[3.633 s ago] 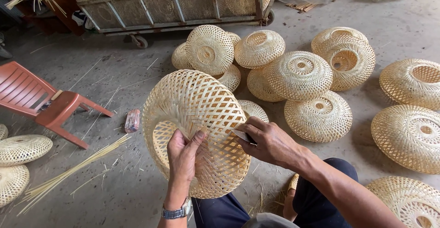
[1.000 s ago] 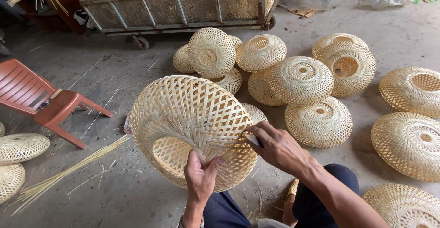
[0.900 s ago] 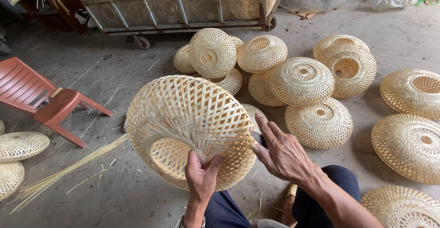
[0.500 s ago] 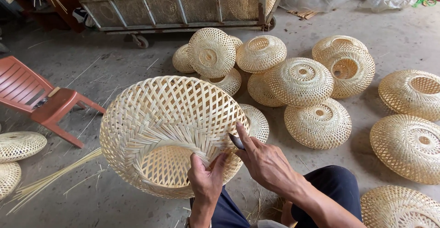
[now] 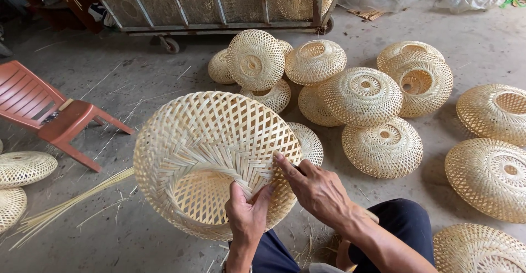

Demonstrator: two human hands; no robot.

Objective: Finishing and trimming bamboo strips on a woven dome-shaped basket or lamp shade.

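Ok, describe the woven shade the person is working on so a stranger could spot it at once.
Start at the red plastic chair on the left of the concrete floor; the woven bamboo shade is just right of it, gripped by the left hand and right hand. Unlike the finished shades lying behind, it is lifted, with its open mouth facing the camera.

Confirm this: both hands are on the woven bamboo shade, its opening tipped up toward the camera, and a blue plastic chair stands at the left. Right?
Not quite. The chair is red, not blue, as the head view shows. The rest holds: left hand and right hand are on the shade, its opening toward the camera.
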